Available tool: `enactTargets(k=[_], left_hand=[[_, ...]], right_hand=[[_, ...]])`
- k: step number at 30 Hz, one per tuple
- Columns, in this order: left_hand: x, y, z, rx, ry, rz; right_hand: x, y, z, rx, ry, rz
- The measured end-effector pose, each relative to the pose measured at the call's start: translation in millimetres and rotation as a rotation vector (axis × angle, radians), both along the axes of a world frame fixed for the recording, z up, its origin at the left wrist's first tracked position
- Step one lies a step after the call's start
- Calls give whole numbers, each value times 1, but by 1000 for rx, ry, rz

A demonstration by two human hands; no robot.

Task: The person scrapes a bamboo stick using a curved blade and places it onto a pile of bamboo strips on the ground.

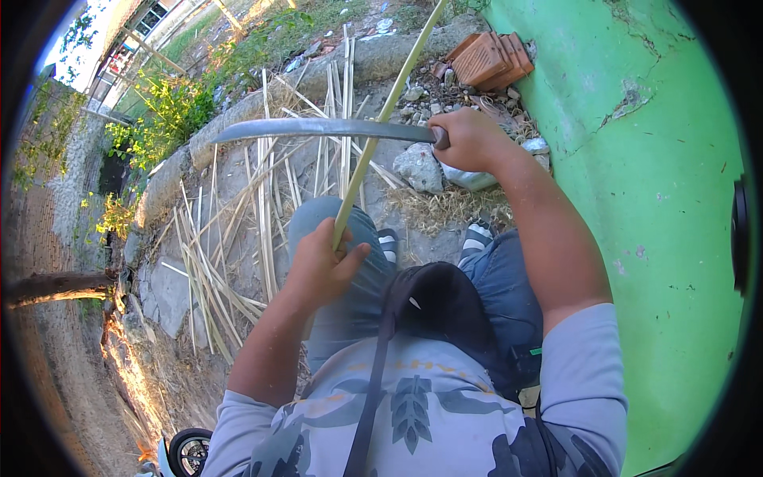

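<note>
Apparently, shaving is underway: the right hand grips a curved blade across the pale strip clasped by the left hand. The next stroke likely needs steadiness.

from my end i can't see the top of the pale strip, cut off above, nor most of the handle of the blade, wrapped in the right hand. the lower edge cuts off a wheel, the right rim a dark object i can't identify.
</note>
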State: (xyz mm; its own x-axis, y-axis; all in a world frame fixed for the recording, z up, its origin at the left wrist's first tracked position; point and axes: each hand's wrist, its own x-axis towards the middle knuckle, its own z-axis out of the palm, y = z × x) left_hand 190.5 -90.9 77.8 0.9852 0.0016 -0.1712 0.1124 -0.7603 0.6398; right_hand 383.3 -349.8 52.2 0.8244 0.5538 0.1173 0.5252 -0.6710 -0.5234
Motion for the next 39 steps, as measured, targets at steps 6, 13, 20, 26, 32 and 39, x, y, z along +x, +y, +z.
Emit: enactTargets(k=[6,13,20,26,32,39], left_hand=[[-7,-1,-2,-88,-25,25],[-1,-3,1,-28,-35,40],[-7,-5,1,13,-72,4],[-14,2,-4,13,8,47],[-11,-2,4,40,-15,5],[-10,-2,6,93,-25,23]], right_hand=[[-25,16,17,-81,-95,73],[-16,16,13,-46,12,81],[-10,7,4,53,-46,81],[-15,12,7,50,-35,86],[-13,6,10,-31,12,113],[-32,25,15,-56,-84,91]])
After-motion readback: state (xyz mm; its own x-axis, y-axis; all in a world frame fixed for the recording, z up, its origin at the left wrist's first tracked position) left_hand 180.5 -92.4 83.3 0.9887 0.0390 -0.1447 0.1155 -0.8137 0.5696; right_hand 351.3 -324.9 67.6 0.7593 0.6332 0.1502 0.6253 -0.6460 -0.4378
